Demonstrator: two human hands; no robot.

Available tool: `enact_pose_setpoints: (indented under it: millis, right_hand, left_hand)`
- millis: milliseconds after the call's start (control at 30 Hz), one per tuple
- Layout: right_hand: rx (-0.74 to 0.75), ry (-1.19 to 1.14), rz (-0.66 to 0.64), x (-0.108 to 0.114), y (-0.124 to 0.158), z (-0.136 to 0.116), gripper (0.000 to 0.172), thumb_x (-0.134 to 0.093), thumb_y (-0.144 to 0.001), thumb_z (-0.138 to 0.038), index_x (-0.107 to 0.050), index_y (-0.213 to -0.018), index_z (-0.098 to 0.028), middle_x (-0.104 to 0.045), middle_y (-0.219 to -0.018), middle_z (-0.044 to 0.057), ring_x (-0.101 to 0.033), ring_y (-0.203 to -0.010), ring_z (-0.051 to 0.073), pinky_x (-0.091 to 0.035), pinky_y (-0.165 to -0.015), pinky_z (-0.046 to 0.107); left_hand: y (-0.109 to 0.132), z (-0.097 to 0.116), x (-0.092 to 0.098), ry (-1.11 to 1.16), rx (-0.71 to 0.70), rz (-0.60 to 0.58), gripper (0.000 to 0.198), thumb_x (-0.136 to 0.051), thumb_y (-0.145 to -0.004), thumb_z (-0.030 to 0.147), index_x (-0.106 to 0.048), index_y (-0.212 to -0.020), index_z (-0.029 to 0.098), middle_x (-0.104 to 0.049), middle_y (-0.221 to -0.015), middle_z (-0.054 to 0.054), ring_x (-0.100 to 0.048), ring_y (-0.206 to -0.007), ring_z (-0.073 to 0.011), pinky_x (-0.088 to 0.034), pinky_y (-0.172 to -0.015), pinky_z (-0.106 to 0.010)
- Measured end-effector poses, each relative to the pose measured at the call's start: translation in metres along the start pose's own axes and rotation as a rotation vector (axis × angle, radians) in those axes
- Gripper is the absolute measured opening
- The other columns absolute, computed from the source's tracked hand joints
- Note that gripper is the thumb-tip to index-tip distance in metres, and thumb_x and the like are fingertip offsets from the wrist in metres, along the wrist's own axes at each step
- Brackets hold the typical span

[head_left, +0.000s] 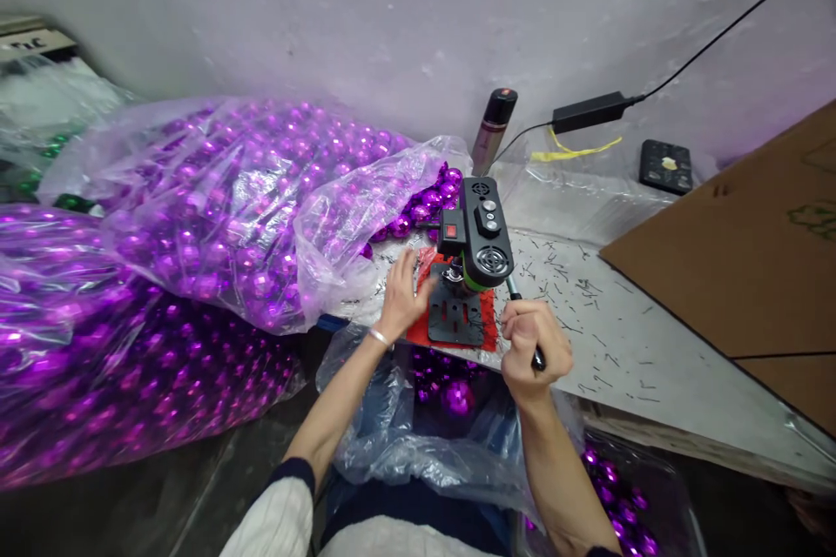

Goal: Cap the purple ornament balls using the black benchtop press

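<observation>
A small black bench machine (487, 226), like a mini drill press, stands on a red cloth (488, 313) with a slotted base plate (450, 326). My right hand (536, 344) is closed around its lever handle (539, 359), whose black end shows below the fist. My left hand (403, 296) is at the base plate's left side, fingers stretched and thumb apart, with nothing visible in it. A red switch (451, 231) faces up on the machine. Just behind my left hand, shiny purple balls (424, 207) spill from the mouth of a clear bag (340, 209).
Dark short bits (588, 287) litter the white table (555, 313). A spray can (493, 130) and a power adapter (588, 111) are by the wall. Cardboard (731, 261) leans at right. An open plastic bag (418, 452) with purple balls hangs at my lap; a bin (676, 496) holds more.
</observation>
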State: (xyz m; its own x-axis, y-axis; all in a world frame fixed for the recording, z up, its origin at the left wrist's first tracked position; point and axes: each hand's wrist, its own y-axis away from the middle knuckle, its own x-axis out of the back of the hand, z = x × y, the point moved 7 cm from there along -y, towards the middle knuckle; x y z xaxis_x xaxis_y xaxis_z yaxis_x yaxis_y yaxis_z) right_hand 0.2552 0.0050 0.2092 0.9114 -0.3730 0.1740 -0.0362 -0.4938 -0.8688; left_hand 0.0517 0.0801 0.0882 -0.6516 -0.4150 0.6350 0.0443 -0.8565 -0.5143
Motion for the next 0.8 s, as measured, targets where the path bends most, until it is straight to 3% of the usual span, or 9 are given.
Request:
enact_pose_setpoints:
  millis: [133,200,267,333,433,533,600,667,800]
  right_hand:
    - [-0.004,0.010,-0.027,-0.001,-0.001,-0.002,0.030,-0.047,-0.093,-0.004,-0.049,-0.069,-0.022,-0.056,-0.065,-0.002,-0.060,-0.066,0.013,-0.043,-0.059,0.028]
    - [-0.013,0.010,-0.031,-0.001,-0.002,-0.002,0.030,-0.047,-0.094,-0.005,-0.050,-0.070,-0.022,-0.056,-0.066,-0.001,-0.060,-0.066,0.013,-0.043,-0.059,0.028]
    - [-0.020,0.011,-0.033,-0.001,-0.002,-0.002,0.029,-0.047,-0.094,-0.006,-0.050,-0.069,-0.022,-0.057,-0.066,-0.001,-0.060,-0.066,0.013,-0.043,-0.058,0.028]
    - [-0.014,0.009,-0.036,-0.001,-0.002,-0.002,0.029,-0.047,-0.093,-0.006,-0.050,-0.069,-0.022,-0.057,-0.066,-0.002,-0.060,-0.065,0.013,-0.044,-0.059,0.028]
    - [-0.005,0.006,-0.037,-0.001,-0.003,-0.003,0.029,-0.048,-0.093,-0.006,-0.050,-0.070,-0.022,-0.056,-0.065,-0.002,-0.060,-0.065,0.013,-0.044,-0.058,0.028]
    - [-0.035,0.005,-0.025,-0.001,-0.007,-0.005,0.029,-0.047,-0.094,-0.006,-0.050,-0.069,-0.022,-0.055,-0.064,-0.002,-0.059,-0.065,0.013,-0.042,-0.058,0.028]
    - [-0.074,0.004,-0.005,0.000,-0.013,-0.006,0.030,-0.047,-0.096,-0.009,-0.049,-0.068,-0.022,-0.054,-0.064,-0.002,-0.057,-0.064,0.013,-0.041,-0.058,0.029]
    - [-0.115,-0.001,0.013,0.000,-0.020,-0.007,0.031,-0.048,-0.097,-0.012,-0.048,-0.068,-0.022,-0.053,-0.064,-0.002,-0.055,-0.063,0.012,-0.040,-0.058,0.029]
    - [-0.146,-0.014,0.009,0.000,-0.031,-0.010,0.032,-0.049,-0.099,-0.016,-0.047,-0.067,-0.022,-0.052,-0.063,-0.002,-0.053,-0.061,0.011,-0.039,-0.058,0.029]
  left_hand:
    - [-0.092,-0.037,-0.003,-0.270,0.301,-0.043,0.048,-0.047,-0.100,0.024,-0.047,-0.147,0.011,-0.052,-0.149,-0.024,-0.053,-0.136,-0.0361,-0.045,-0.112,-0.053]
    - [-0.116,-0.041,-0.010,-0.383,0.328,-0.179,0.050,-0.051,-0.095,0.014,-0.049,-0.145,0.011,-0.055,-0.145,-0.024,-0.056,-0.129,-0.0369,-0.048,-0.107,-0.052]
    - [-0.122,-0.041,-0.014,-0.433,0.325,-0.281,0.053,-0.053,-0.091,0.009,-0.051,-0.143,0.012,-0.056,-0.142,-0.023,-0.058,-0.127,-0.0364,-0.049,-0.105,-0.050]
    - [-0.118,-0.039,-0.010,-0.398,0.338,-0.289,0.052,-0.056,-0.090,0.010,-0.052,-0.141,0.013,-0.057,-0.141,-0.022,-0.057,-0.129,-0.0360,-0.049,-0.105,-0.048]
    - [-0.098,-0.037,0.004,-0.137,0.403,-0.174,0.052,-0.066,-0.090,0.020,-0.052,-0.140,0.013,-0.060,-0.136,-0.021,-0.057,-0.131,-0.0350,-0.046,-0.110,-0.047]
    - [-0.059,-0.038,0.010,0.395,0.573,-0.068,0.050,-0.071,-0.088,0.030,-0.056,-0.134,0.016,-0.067,-0.129,-0.015,-0.065,-0.121,-0.0289,-0.049,-0.107,-0.043]
    - [-0.027,-0.035,0.002,0.781,0.718,-0.074,0.049,-0.071,-0.088,0.038,-0.058,-0.132,0.018,-0.070,-0.125,-0.012,-0.070,-0.110,-0.0246,-0.054,-0.099,-0.039]
    - [0.000,-0.026,-0.008,1.016,0.787,-0.114,0.051,-0.073,-0.085,0.045,-0.062,-0.128,0.019,-0.072,-0.124,-0.010,-0.072,-0.106,-0.0230,-0.056,-0.095,-0.036]
    - [0.023,-0.010,-0.024,1.027,0.691,-0.151,0.054,-0.074,-0.083,0.052,-0.066,-0.124,0.018,-0.073,-0.128,-0.011,-0.070,-0.116,-0.0246,-0.055,-0.101,-0.037]
